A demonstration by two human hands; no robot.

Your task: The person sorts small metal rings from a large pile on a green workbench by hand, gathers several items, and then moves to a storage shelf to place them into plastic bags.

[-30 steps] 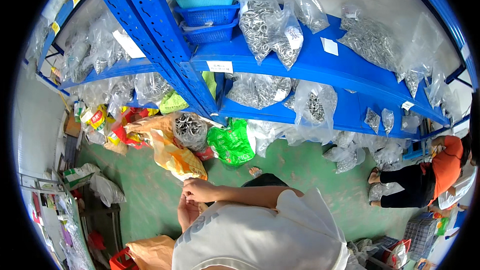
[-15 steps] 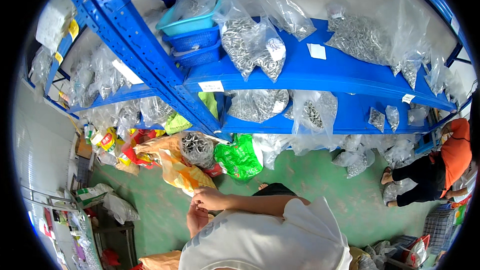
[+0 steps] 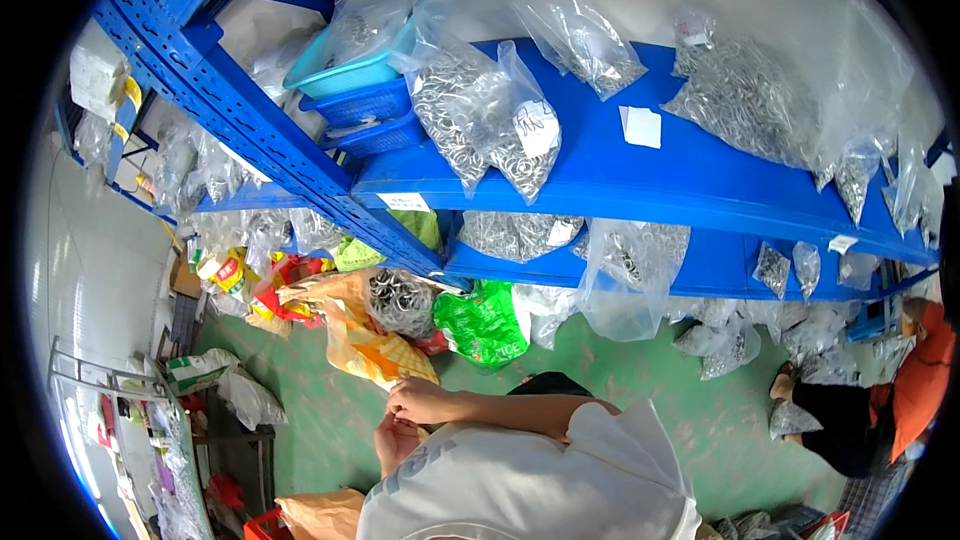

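Observation:
In front of my white shirt, my hands are close together. My right hand (image 3: 422,401) has its fingers bent in a pinch, its forearm crossing from the right. Just below it, my left hand (image 3: 397,439) is curled with fingertips near the right ones. Anything between the fingers is too small or hidden to make out. Nearest to them on the floor lies an orange and yellow sack (image 3: 385,352). Beside that sack sit a clear bag of metal rings (image 3: 400,302) and a green plastic bag (image 3: 485,325).
A blue shelf (image 3: 600,175) spans the view, bearing clear bags of metal parts (image 3: 480,120) and stacked blue baskets (image 3: 365,105). At the right, a co-worker in an orange top (image 3: 918,375) stands near bags on the floor. A white sack (image 3: 250,398) lies at the left.
The view has turned and shifted slightly, and the shelf looks closer. My hands keep nearly the same place and pose. The co-worker appears farther to the right and lower.

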